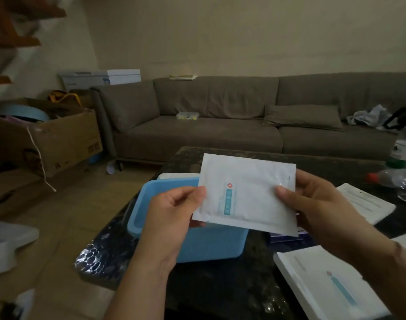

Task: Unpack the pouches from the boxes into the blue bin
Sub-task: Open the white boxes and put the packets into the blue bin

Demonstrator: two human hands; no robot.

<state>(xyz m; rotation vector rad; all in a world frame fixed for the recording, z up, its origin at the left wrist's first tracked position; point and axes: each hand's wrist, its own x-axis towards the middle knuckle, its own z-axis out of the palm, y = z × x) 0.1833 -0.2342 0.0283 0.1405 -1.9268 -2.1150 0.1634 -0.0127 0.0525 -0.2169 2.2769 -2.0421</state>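
A flat white pouch (pixel 248 192) with a teal stripe and a small red mark is held up above the blue bin (pixel 206 245). My left hand (pixel 174 209) pinches its left edge, thumb on the front. My right hand (pixel 317 204) pinches its right side, thumb pressed on the front. The bin sits on a dark table (pixel 220 292), its inside mostly hidden behind the pouch and my hands. A white box (pixel 331 285) with the same teal stripe lies at the front right. Another white box (pixel 368 204) lies further back on the right.
Plastic bottles (pixel 403 167) stand and lie at the table's right edge. A dark blue item (pixel 287 237) peeks out under my right hand. A brown sofa (pixel 220 125) runs behind the table. A cardboard box (pixel 58 139) sits on the floor at left, a white container (pixel 7 243) nearer.
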